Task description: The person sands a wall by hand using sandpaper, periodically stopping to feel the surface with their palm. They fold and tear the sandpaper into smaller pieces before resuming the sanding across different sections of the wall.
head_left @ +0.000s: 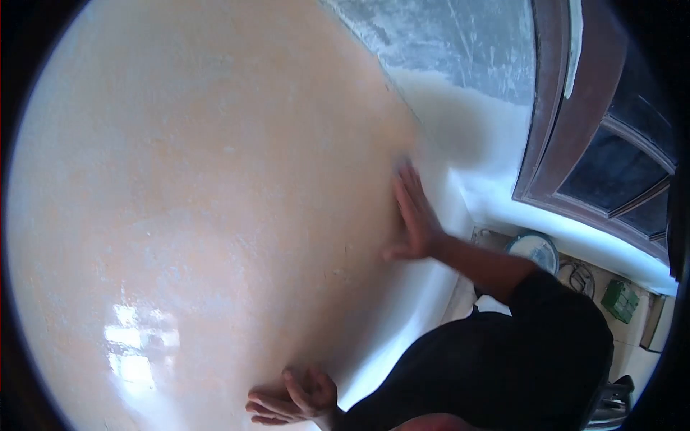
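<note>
My right hand (419,221) lies flat against a glossy peach wall (215,158) near its corner, fingers stretched out together and thumb apart. A small grey patch shows at its blurred fingertips; I cannot tell whether it is something under them. Lower in the view, my left hand (298,399) is open with spread fingers against the same wall. The peach coat has pale bluish specks, and bright window light reflects off it at the lower left.
Beyond the corner is a wall with a grey-blue patch (467,43) above white. A brown framed door (575,122) with dark panes stands at the right. On the floor are a bucket (533,248) with white contents, a cable (577,276) and a green box (619,302).
</note>
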